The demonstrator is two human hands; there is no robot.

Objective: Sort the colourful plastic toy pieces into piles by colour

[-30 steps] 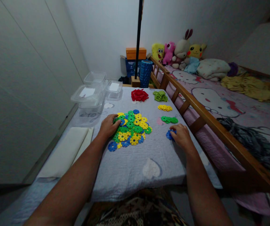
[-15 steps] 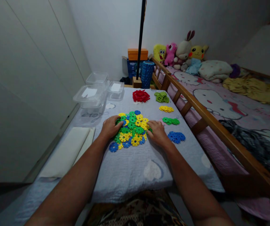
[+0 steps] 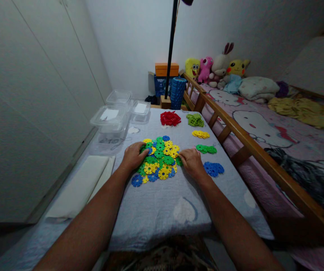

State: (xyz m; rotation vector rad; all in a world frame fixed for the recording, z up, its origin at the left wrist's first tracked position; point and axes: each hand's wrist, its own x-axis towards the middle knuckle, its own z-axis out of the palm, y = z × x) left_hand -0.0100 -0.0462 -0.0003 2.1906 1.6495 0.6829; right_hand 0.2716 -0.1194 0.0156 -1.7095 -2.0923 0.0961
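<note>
A mixed pile of flower-shaped plastic snowflake discs (image 3: 159, 160) in yellow, green and blue lies on the cloth-covered table between my hands. My left hand (image 3: 135, 155) rests against the pile's left side, thumb apart from the fingers and lying by a blue disc; its fingertips are partly hidden. At the right edge, my right hand (image 3: 191, 162) has its fingers curled together, pinching at a disc mostly hidden by the fingertips. A green disc (image 3: 179, 161) shows beside that hand. To its right are sorted groups of blue discs (image 3: 213, 169), green discs (image 3: 206, 149) and yellow discs (image 3: 200, 134).
Red pieces (image 3: 170, 118) and light green pieces (image 3: 195, 120) lie in heaps at the back. Clear plastic containers (image 3: 109, 116) stand at the back left, with a folded pale sheet (image 3: 80, 184) nearer. A wooden bed rail (image 3: 235, 137) runs along the right side.
My right hand's fingers have drawn together at the pile's right edge. My left hand stays at the left side. The whole view has shifted slightly downward in the frame.
</note>
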